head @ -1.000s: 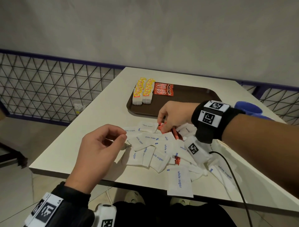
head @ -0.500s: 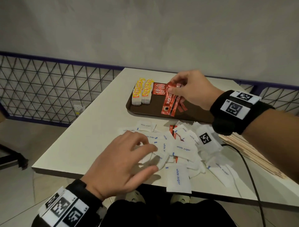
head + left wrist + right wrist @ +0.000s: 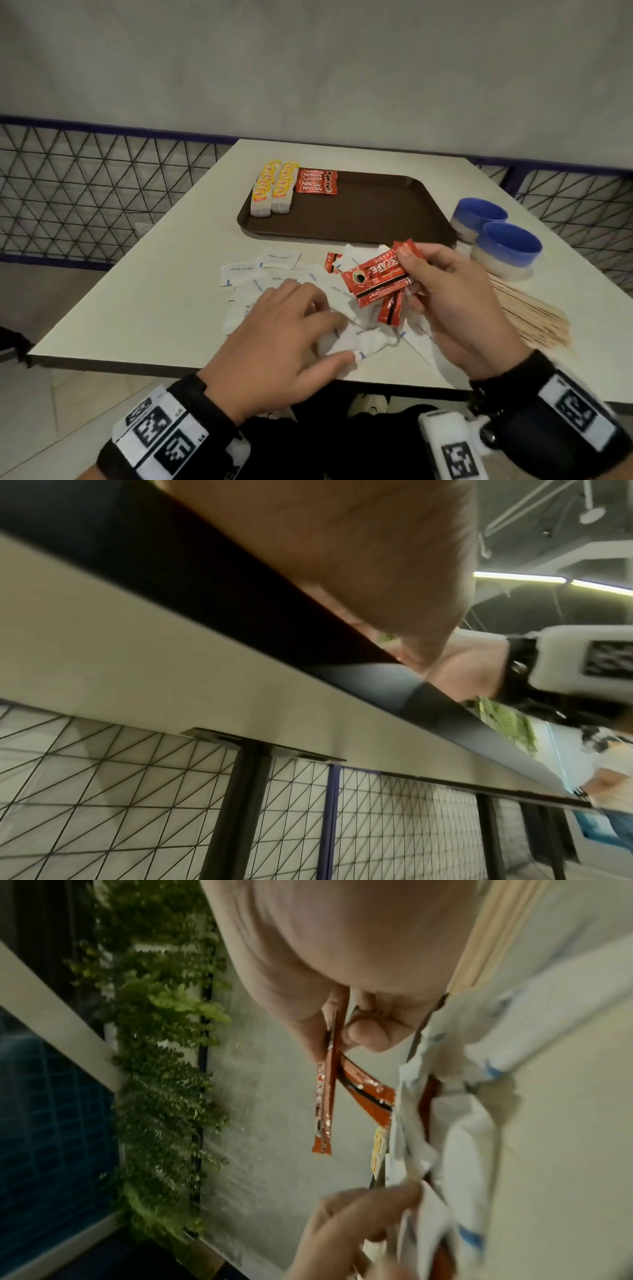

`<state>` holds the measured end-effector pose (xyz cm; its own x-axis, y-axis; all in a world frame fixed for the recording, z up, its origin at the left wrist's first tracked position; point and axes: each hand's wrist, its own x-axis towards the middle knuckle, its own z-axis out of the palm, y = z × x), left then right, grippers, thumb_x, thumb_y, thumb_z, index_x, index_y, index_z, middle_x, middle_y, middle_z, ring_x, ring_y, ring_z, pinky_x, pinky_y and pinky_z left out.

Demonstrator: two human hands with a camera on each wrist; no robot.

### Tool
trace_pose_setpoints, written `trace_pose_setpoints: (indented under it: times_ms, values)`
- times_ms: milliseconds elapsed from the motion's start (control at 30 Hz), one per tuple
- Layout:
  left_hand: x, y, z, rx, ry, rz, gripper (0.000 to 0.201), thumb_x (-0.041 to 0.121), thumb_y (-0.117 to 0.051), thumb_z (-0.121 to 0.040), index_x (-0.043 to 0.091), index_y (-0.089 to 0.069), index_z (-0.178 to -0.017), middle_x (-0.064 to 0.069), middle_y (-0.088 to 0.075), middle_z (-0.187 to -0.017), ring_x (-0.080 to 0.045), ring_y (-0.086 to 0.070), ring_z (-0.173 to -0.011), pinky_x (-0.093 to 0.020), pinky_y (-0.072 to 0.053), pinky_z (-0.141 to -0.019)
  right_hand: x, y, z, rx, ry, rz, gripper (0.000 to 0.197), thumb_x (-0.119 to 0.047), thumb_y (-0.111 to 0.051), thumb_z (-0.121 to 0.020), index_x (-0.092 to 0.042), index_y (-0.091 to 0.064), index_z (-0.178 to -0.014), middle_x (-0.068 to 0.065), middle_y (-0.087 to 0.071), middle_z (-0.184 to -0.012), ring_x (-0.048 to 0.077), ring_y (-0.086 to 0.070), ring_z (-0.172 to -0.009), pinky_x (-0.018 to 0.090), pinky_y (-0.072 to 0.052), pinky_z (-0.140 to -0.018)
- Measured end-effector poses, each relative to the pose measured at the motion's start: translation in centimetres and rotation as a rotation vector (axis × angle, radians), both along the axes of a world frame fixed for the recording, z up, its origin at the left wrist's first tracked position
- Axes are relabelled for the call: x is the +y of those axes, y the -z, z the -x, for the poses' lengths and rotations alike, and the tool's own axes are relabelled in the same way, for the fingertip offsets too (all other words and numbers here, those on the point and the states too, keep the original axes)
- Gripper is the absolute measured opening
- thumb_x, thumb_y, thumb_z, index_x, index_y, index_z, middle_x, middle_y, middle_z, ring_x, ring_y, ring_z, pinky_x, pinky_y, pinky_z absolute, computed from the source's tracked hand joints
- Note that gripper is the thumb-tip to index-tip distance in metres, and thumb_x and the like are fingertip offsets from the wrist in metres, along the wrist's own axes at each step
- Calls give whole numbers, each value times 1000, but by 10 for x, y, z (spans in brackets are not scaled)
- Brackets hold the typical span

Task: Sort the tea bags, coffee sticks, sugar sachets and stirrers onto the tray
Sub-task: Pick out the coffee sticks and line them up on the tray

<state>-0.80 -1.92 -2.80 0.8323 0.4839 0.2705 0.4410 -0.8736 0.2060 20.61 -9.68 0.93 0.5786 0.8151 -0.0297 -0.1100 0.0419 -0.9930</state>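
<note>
My right hand pinches several red coffee sticks between thumb and fingers, lifted just above the pile of white sugar sachets. The right wrist view shows the sticks hanging edge-on from the fingertips. My left hand lies spread on the sachets at the table's front, thumb and fingers pressing crumpled ones. The brown tray holds two rows of yellow-tagged tea bags and several coffee sticks at its far left. Another coffee stick lies among the sachets.
Wooden stirrers lie in a bundle on the right of the table, beside stacked blue cups. The white table ends just under my wrists. A wire-mesh fence runs behind and to the left.
My right hand has come back from over the tray to above the sachet pile, still holding the coffee sticks. My left hand has stayed on the sachets, drawing them slightly closer.
</note>
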Motion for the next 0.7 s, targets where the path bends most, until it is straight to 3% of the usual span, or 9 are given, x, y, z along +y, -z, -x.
trace_pose_setpoints:
  times_ms: [67,200,367,533,700]
  values:
    - [2,1,-3,-57,-75,46,47,73,-41,-92,44,-57,-124,21,-44,-115,-4,-38,-111,-29,-40,-95,-6,12,6,113,10,-56,12,-21,-69,-96,-15,-75,-103,6,-74,-82,7,-59,-57,19,-46,-46]
    - [3,2,-5,-287,-184,164,57,67,-50,-90,38,-45,-138,25,-40,-127,3,-37,-121,-21,-37,-97,-4,26,18,209,37,-160,9,-16,-69,-94,-13,-72,-101,7,-72,-80,9,-53,-53,21,-46,-44]
    - [-3,-2,-12,-394,-138,179,66,70,-48,-88,38,-36,-144,22,-49,-126,1,-45,-115,-24,-41,-95,-2,32,27,14,-2,-220,12,-26,-74,-82,-21,-75,-92,6,-74,-81,13,-59,-53,27,-50,-45]
    - [-3,1,-32,-409,-109,157,46,52,-52,-96,34,-50,-138,29,-52,-105,0,-51,-99,-33,-49,-88,3,36,29,-91,-25,-270,11,-15,-77,-84,-26,-76,-86,5,-72,-80,19,-61,-53,29,-53,-46]
    - [0,5,-31,-517,-100,212,36,35,-63,-97,29,-60,-132,19,-65,-112,-3,-59,-106,-27,-50,-89,3,39,31,-101,-72,-263,18,-23,-77,-81,-32,-74,-95,3,-74,-88,21,-67,-61,39,-57,-60]
